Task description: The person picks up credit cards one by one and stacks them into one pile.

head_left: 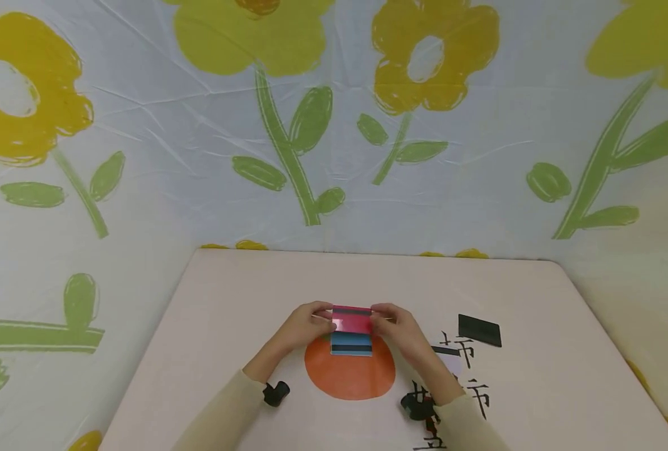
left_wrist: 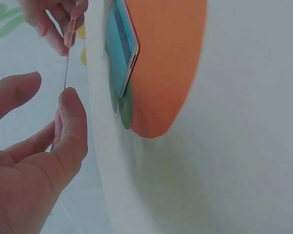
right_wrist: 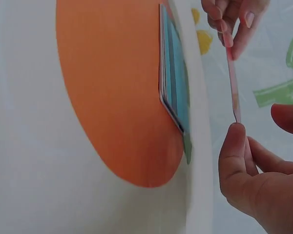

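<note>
A pink card (head_left: 352, 320) with a dark stripe is held up between both hands in the head view. The left hand (head_left: 304, 326) pinches its left edge, and the right hand (head_left: 395, 326) pinches its right edge. In the left wrist view the card (left_wrist: 67, 66) shows edge-on, clear of the table. Just below it, a small stack of cards topped by a blue card (head_left: 351, 345) lies on the orange circle printed on the tabletop. Several card edges show in the stack (right_wrist: 168, 73) in the right wrist view.
To the right lies a black card (head_left: 479, 330). A pale card (head_left: 450, 360) with a dark stripe is partly covered by the right forearm. Black characters (head_left: 477, 396) are printed on the table (head_left: 244, 282). A flower-patterned cloth (head_left: 198, 125) hangs behind.
</note>
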A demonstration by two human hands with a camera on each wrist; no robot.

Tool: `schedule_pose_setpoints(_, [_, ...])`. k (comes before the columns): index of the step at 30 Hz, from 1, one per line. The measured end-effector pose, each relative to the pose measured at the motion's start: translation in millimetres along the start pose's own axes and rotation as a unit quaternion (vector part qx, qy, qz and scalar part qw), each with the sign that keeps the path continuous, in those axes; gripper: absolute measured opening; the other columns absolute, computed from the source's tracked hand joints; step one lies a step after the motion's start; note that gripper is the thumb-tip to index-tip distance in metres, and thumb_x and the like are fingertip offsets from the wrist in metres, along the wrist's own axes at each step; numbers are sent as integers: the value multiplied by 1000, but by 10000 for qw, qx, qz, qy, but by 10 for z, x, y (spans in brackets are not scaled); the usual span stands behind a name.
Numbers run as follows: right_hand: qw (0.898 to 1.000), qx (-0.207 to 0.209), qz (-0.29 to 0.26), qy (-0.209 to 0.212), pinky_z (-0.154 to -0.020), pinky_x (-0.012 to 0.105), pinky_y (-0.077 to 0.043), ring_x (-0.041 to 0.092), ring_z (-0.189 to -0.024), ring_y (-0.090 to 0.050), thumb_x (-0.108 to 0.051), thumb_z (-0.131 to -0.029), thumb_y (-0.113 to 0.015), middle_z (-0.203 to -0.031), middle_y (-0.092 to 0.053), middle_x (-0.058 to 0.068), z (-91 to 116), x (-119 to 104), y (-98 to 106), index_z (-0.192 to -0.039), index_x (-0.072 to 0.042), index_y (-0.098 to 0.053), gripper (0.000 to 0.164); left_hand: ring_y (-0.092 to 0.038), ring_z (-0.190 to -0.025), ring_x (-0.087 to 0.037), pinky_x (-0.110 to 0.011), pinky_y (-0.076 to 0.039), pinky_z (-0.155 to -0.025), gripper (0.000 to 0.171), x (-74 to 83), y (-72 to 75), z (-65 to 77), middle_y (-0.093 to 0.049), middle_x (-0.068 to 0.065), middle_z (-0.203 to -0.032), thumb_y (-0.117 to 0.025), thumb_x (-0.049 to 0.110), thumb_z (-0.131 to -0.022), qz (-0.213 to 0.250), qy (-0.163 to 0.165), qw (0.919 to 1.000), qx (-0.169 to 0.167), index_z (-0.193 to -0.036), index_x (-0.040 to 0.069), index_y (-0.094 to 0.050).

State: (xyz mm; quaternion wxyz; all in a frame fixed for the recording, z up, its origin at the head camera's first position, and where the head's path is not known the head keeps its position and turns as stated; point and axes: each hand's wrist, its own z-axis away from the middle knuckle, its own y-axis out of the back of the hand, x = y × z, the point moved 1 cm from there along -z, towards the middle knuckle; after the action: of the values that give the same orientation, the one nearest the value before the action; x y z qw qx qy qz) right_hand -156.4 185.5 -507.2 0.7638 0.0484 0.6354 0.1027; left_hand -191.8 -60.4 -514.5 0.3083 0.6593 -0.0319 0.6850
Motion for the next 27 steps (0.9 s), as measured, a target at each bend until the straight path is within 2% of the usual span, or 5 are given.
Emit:
schedule_pose_setpoints(5, [9999,-88,70,1,-91,45,-53,31,-94,-67,-13,-98,-63,-109,-65,15,92,7,-54,-129,2,-60,35,-66,-101,-25,-40,-56,-84,49,-65,-42,116,-67,-7,-113,-70,23,-92,-197,-7,9998,68,-134,1,-58])
schedule_pose_setpoints(11, [9997,-197,117,1,-88,44,-55,32,-92,-69,-10,-98,-63,-109,-64,15,146,45,-75,-128,5,-60,33,-65,-99,-24,-39,-56,-82,48,-82,-98,185,-67,-5,-111,-70,22,-92,-289,68,9995,54,-133,0,-59])
schedule_pose_setpoints(18, [9984,-201,528,-7,-85,42,-55,26,-98,-63,-11,-97,-64,-106,-65,10,149,105,-78,-124,2,-64,30,-66,-95,-18,-36,-54,-82,47,-149,-161,171,-68,-3,-108,-70,18,-90,-565,-45,9984,-9,-131,-2,-60])
schedule_pose_setpoints(27, [9970,-169,757,-57,-81,39,-56,24,-95,-62,-8,-97,-63,-105,-66,9,139,154,-84,-123,4,-64,29,-65,-90,-15,-32,-53,-81,44,-144,-211,146,-66,-1,-101,-72,18,-87,-891,-36,9960,-95,-125,-2,-64])
